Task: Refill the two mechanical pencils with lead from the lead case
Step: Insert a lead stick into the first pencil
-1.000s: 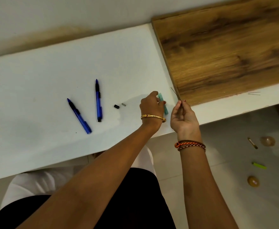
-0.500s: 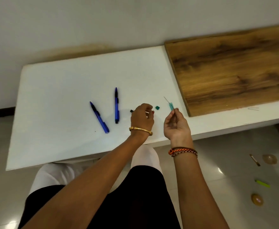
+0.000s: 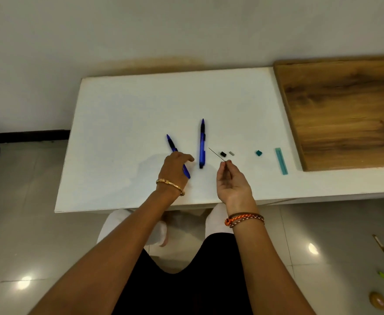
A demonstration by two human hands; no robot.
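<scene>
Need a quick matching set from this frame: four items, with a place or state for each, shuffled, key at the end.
Items:
1. lead
2. left pencil
3. lead case
4. teal cap

States:
A. lies alone between the small parts and the case
B. pinched in the right hand
C. under the left hand
D. lies nearest the wooden board

Pairs: 1-B, 2-C, 3-D, 4-A

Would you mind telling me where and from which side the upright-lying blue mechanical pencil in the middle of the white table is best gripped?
Grip the blue mechanical pencil at mid-barrel, coming from above with fingers across its width. It lies flat, tip away from the person, with bare white table on both sides. The right side seems less free: the right hand pinches a thin lead there, so the left hand, now over the other pencil, seems better placed.
</scene>
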